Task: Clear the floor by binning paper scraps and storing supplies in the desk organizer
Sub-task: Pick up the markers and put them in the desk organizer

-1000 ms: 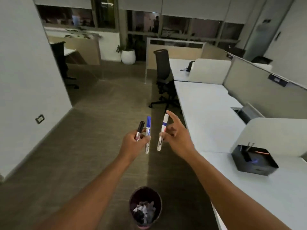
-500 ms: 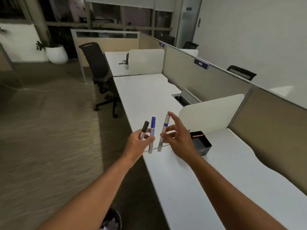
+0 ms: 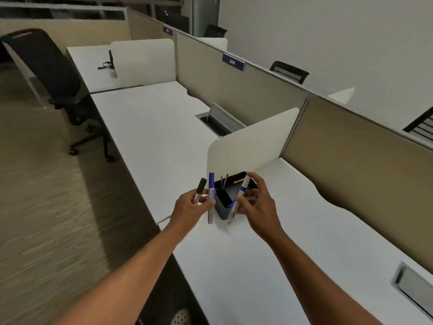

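Note:
My left hand (image 3: 191,208) grips two markers upright: a black-capped marker (image 3: 199,189) and a blue-capped marker (image 3: 211,195). My right hand (image 3: 256,204) pinches a white marker with a blue band (image 3: 240,197), tilted, just over the near right side of the desk organizer (image 3: 223,208). The organizer is a dark open box on the white desk (image 3: 246,254), against a white divider panel (image 3: 250,146). Two thin pens (image 3: 223,181) stand in its far compartment. Both hands hover at the organizer, one on each side.
A black office chair (image 3: 54,73) stands at the left by the far desk. Beige partition walls (image 3: 351,148) run along the desk's right side. Cable ports (image 3: 215,120) are set into the desk. Carpeted floor (image 3: 42,207) lies to the left.
The view swung from the floor and bin toward the desk. Both hands, still holding the markers, moved up to the organizer; the right hand's marker now hangs over it.

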Demonstrator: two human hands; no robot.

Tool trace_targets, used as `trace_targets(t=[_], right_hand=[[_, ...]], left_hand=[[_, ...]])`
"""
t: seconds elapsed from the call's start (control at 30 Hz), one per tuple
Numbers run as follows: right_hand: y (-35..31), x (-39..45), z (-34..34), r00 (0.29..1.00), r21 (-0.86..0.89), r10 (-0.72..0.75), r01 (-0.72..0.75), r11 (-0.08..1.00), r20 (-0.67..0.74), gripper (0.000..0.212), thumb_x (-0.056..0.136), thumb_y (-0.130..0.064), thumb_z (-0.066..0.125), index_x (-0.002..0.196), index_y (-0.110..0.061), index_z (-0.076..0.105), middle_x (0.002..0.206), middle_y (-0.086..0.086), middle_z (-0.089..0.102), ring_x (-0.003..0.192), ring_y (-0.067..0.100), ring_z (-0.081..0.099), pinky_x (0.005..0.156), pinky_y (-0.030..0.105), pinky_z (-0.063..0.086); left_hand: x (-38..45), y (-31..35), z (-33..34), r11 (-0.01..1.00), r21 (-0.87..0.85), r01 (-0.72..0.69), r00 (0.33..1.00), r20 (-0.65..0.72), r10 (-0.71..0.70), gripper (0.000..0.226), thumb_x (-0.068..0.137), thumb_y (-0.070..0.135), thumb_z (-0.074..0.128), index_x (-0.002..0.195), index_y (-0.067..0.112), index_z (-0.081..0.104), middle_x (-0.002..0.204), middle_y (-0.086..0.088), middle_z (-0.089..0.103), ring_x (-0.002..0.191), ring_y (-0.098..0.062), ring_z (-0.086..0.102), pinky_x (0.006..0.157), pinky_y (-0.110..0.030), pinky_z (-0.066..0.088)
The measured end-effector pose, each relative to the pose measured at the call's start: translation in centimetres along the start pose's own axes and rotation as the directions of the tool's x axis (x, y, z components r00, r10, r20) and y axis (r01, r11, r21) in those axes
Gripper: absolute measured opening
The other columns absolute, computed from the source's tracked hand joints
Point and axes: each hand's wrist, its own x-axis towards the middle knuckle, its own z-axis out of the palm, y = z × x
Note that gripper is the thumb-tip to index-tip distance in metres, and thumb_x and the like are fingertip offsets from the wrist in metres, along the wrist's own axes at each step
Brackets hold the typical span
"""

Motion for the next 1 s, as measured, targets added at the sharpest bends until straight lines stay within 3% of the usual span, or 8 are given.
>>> trace_targets(t=[0.1,0.2,0.37,0.5,0.6,0.83,0.93,1.0], right_hand=[[1.4,1.4,-0.3,0.996,0.046,0.053,-0.050,0.998,-0.067,0.062,0.096,-0.022,0.069,0.136,-0.059,0.041,0.105,0.000,0.067,0.091,0.022,0.075,0.075,0.045,0.067],[2.5,3.1,-0.2,0.991,0.059,0.070,-0.064,0.996,-0.111,0.060,0.097,-0.018,0.069,0.131,-0.059,0.041,0.105,0.003,0.068,0.089,0.023,0.077,0.076,0.043,0.067],[4.2,6.5,1.1,0.966,0.060,0.072,-0.059,0.996,-0.249,0.047,0.100,-0.024,0.067,0.119,-0.060,0.046,0.098,-0.006,0.072,0.081,0.010,0.076,0.063,0.017,0.058],[5.5,11.2,2.1,0.940,0.036,0.106,-0.100,0.994,-0.324,0.036,0.102,-0.028,0.066,0.125,-0.047,0.045,0.094,-0.007,0.073,0.086,0.017,0.076,0.079,0.035,0.063],[6.5,14.8,3.0,0.930,0.001,0.098,-0.104,0.995,-0.354,0.036,0.103,-0.022,0.063,0.125,-0.044,0.046,0.092,-0.007,0.071,0.086,0.014,0.073,0.082,0.036,0.063],[8.8,18.4,6.0,0.967,-0.176,0.083,-0.128,0.976,-0.242,0.032,0.105,-0.010,0.053,0.126,-0.033,0.047,0.099,0.001,0.063,0.088,0.022,0.065,0.076,0.038,0.056],[9.1,18.2,7.1,0.988,-0.212,0.063,-0.093,0.973,-0.144,0.027,0.106,-0.007,0.049,0.125,-0.026,0.049,0.099,0.005,0.065,0.084,0.025,0.066,0.072,0.043,0.058],[9.4,18.1,7.7,0.994,-0.257,0.089,-0.102,0.961,-0.063,0.024,0.107,-0.007,0.046,0.124,-0.024,0.048,0.102,0.013,0.065,0.081,0.029,0.065,0.069,0.044,0.057]], left_hand=[[2.3,-0.6,0.3,1.000,0.009,0.016,1.000,0.008,-0.016,0.026,0.087,0.035,0.080,0.111,0.024,0.075,0.090,0.001,0.071,0.066,-0.012,0.050,0.058,-0.028,0.040],[4.4,-1.3,0.2,0.999,0.008,0.040,0.999,0.015,-0.040,0.027,0.088,0.035,0.080,0.112,0.023,0.075,0.090,0.000,0.072,0.069,-0.013,0.053,0.061,-0.028,0.042],[6.9,-3.5,-0.3,0.997,-0.001,0.073,0.997,0.020,-0.073,0.026,0.088,0.035,0.080,0.112,0.027,0.075,0.095,-0.003,0.075,0.077,-0.018,0.061,0.062,-0.028,0.045],[7.9,-5.2,-1.0,0.993,0.006,0.118,0.993,0.019,-0.118,0.019,0.089,0.033,0.080,0.107,0.032,0.074,0.101,-0.008,0.076,0.099,-0.036,0.069,0.077,-0.047,0.058],[8.3,-5.9,-1.4,0.991,0.005,0.137,0.991,0.004,-0.137,0.019,0.088,0.034,0.080,0.105,0.032,0.074,0.102,-0.011,0.076,0.103,-0.041,0.068,0.074,-0.042,0.057],[8.4,-6.1,-0.9,0.991,0.019,0.135,0.991,-0.013,-0.135,0.020,0.088,0.037,0.080,0.106,0.032,0.073,0.102,-0.008,0.076,0.102,-0.036,0.068,0.082,-0.049,0.060],[8.1,-6.1,-0.5,0.992,0.046,0.122,0.992,-0.025,-0.121,0.020,0.087,0.039,0.080,0.105,0.035,0.073,0.097,0.006,0.077,0.100,-0.032,0.069,0.078,-0.042,0.060],[7.8,-6.0,-0.4,0.991,0.061,0.117,0.993,-0.032,-0.115,0.016,0.087,0.040,0.080,0.100,0.039,0.072,0.093,0.013,0.077,0.097,-0.024,0.069,0.070,-0.029,0.055]])
